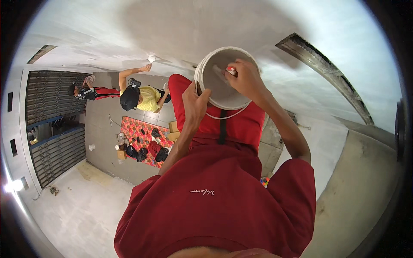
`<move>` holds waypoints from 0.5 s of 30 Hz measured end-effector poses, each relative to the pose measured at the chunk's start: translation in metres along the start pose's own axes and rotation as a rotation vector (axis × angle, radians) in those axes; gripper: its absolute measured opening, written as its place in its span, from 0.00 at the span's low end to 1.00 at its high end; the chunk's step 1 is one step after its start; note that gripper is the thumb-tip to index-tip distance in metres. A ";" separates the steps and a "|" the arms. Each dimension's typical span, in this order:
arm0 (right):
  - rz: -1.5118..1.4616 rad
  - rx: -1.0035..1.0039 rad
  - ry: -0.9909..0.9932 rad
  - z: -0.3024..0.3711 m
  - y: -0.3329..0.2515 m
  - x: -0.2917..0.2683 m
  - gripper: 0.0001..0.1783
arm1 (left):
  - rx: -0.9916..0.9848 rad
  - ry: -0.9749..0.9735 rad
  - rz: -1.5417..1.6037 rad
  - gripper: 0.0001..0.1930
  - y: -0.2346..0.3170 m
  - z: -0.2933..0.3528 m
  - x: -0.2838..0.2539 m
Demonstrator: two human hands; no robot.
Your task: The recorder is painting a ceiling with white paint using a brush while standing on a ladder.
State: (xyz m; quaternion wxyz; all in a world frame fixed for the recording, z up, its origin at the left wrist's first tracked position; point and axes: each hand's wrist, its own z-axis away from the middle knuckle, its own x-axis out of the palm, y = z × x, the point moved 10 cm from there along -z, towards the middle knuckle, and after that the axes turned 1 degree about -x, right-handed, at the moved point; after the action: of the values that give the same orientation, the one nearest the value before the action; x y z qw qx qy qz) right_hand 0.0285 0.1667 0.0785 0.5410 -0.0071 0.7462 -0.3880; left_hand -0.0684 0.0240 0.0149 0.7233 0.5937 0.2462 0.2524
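My left fingers (189, 92) clamp the rim of the white bucket (205, 64) before red trousers (243, 129); my right fingers (241, 67) curl round a red-handled tool (231, 70). I judge the bucket stiff, lightish, best held rimside.

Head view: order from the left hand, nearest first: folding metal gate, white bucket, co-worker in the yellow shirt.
From the left hand:
1. White bucket: touching, gripped at its left rim.
2. Co-worker in the yellow shirt: left of the bucket, farther down the room.
3. Folding metal gate: far left, beyond that co-worker.
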 end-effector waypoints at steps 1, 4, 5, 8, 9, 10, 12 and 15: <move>-0.034 0.005 0.010 -0.004 0.007 0.010 0.11 | 0.000 -0.004 -0.005 0.09 0.002 0.000 0.001; -0.057 0.023 -0.009 -0.004 0.019 0.021 0.11 | -0.002 0.026 -0.011 0.07 0.006 -0.004 0.002; -0.044 0.038 -0.040 -0.003 0.023 0.025 0.13 | 0.017 0.029 -0.023 0.07 0.008 -0.006 0.003; -0.068 0.033 -0.032 -0.003 0.020 0.024 0.14 | 0.063 0.030 -0.005 0.07 0.022 -0.001 -0.001; -0.068 0.033 -0.034 -0.004 0.019 0.019 0.14 | 0.058 0.023 0.016 0.08 0.022 -0.002 0.000; -0.184 0.060 -0.011 -0.005 0.018 0.006 0.13 | 0.057 0.028 0.013 0.08 0.020 -0.003 -0.002; -0.300 0.083 0.011 -0.002 0.020 -0.014 0.12 | -0.034 0.030 0.021 0.08 0.005 -0.006 -0.002; -0.711 0.276 0.085 0.020 0.054 -0.048 0.10 | -0.068 0.018 0.099 0.08 0.006 -0.005 0.006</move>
State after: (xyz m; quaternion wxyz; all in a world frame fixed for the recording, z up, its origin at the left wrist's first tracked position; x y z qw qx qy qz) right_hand 0.0866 0.2135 0.0833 0.3371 -0.1765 0.6596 -0.6482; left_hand -0.0680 0.0329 0.0199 0.7274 0.5782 0.2141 0.3014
